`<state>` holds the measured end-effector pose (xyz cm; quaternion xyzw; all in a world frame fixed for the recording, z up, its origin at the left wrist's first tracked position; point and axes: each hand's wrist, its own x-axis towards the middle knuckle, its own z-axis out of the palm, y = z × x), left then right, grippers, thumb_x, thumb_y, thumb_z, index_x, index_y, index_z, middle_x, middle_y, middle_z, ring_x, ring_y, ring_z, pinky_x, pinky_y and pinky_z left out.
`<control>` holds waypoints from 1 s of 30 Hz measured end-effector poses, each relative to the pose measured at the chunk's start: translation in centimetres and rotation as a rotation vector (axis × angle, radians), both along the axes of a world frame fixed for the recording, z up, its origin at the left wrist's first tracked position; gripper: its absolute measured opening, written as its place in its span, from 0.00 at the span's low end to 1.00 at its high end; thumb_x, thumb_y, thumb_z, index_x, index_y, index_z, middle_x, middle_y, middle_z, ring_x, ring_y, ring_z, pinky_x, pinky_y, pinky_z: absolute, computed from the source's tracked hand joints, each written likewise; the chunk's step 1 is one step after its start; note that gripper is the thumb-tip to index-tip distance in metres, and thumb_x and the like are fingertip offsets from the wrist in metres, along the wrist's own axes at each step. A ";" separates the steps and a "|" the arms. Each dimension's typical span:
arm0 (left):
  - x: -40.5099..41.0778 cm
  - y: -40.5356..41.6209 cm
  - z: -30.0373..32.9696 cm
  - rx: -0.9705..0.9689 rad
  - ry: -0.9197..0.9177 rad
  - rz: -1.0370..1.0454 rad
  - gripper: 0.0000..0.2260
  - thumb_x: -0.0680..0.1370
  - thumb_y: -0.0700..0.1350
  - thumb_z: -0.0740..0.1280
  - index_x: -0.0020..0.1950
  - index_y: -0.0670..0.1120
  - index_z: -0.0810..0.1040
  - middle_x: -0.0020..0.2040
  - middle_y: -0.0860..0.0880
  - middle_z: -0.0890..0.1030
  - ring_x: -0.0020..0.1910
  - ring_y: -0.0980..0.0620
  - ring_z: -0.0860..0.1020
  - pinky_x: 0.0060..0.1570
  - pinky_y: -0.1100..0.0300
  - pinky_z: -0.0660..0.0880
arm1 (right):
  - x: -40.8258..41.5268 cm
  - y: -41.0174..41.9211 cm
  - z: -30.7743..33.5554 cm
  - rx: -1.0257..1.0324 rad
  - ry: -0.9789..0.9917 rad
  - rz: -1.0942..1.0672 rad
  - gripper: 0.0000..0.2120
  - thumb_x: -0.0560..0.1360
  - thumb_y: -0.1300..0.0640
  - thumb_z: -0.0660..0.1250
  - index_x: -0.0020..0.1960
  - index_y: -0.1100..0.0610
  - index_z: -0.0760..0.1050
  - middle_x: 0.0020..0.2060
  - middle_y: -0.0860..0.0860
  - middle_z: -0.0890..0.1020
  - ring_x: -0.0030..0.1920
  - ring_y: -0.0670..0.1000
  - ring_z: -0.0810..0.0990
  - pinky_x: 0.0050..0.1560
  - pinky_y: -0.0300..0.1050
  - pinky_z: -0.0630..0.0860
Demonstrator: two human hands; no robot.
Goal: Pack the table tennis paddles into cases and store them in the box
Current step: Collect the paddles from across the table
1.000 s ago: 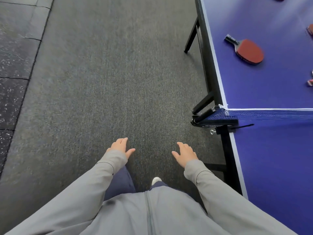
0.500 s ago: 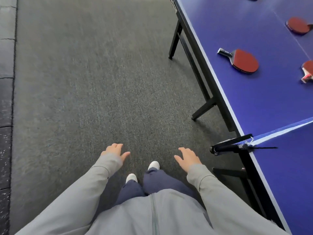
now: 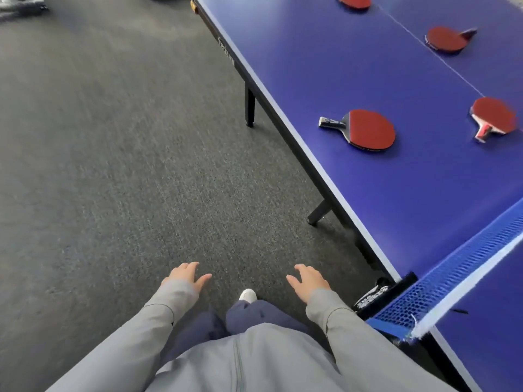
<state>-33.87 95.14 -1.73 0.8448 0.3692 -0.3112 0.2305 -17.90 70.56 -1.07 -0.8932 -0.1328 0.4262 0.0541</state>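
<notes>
Person standing on grey carpet (image 3: 119, 171), beside the long edge of the blue surface (image 3: 368, 66), at the net (image 3: 452, 281) end. Both hands are low in front of the body, over the floor, nowhere near the surface. Left hand (image 3: 185, 275): fingers loosely spread, palm down, holding nothing. Right hand (image 3: 308, 280): same, fingers apart, empty. Grey sleeves, dark blue trousers, one white shoe (image 3: 247, 294) showing between the hands.

Four paddles lie flat on the surface, red rubber up, well apart from each other. Nearest paddle (image 3: 365, 129): black handle pointing toward the surface's edge, blade near that edge. Second paddle (image 3: 493, 116): further in, red-and-white handle pointing toward the net. Third paddle (image 3: 447, 38): beside the white centre line, dark handle pointing away. Fourth paddle (image 3: 353, 1): cut off by the top of the frame, only part of the blade visible.

Net post clamp (image 3: 379, 295) sits just right of the right sleeve.
</notes>
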 end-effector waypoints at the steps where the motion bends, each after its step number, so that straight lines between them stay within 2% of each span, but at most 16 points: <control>1: 1.7 0.5 0.2 -0.004 -0.004 -0.018 0.27 0.78 0.61 0.57 0.73 0.48 0.62 0.71 0.48 0.67 0.70 0.47 0.66 0.68 0.52 0.64 | 1.0 0.2 0.2 0.015 0.001 -0.029 0.24 0.79 0.44 0.56 0.71 0.52 0.63 0.69 0.53 0.69 0.69 0.55 0.66 0.68 0.52 0.65; 16: 27.8 3.9 1.1 -0.132 -0.159 -0.490 0.28 0.78 0.57 0.61 0.75 0.48 0.60 0.71 0.47 0.66 0.70 0.47 0.65 0.68 0.52 0.63 | 10.0 1.3 1.0 0.064 -0.005 -0.601 0.24 0.79 0.44 0.56 0.72 0.51 0.61 0.70 0.51 0.68 0.70 0.53 0.67 0.68 0.53 0.66; 25: 43.9 5.0 3.2 -0.231 -0.370 -0.752 0.27 0.78 0.54 0.62 0.74 0.46 0.61 0.70 0.48 0.67 0.70 0.47 0.64 0.68 0.52 0.63 | 15.3 4.1 3.3 0.003 -0.094 -0.891 0.24 0.79 0.43 0.55 0.72 0.51 0.62 0.69 0.50 0.69 0.69 0.53 0.68 0.67 0.51 0.67; 30: 50.1 4.0 3.8 -0.170 -0.479 -0.832 0.28 0.76 0.54 0.65 0.72 0.45 0.63 0.65 0.46 0.69 0.65 0.45 0.66 0.60 0.50 0.68 | 18.0 3.7 4.0 0.009 -0.166 -0.980 0.23 0.79 0.45 0.56 0.71 0.51 0.62 0.68 0.49 0.70 0.68 0.51 0.68 0.66 0.47 0.66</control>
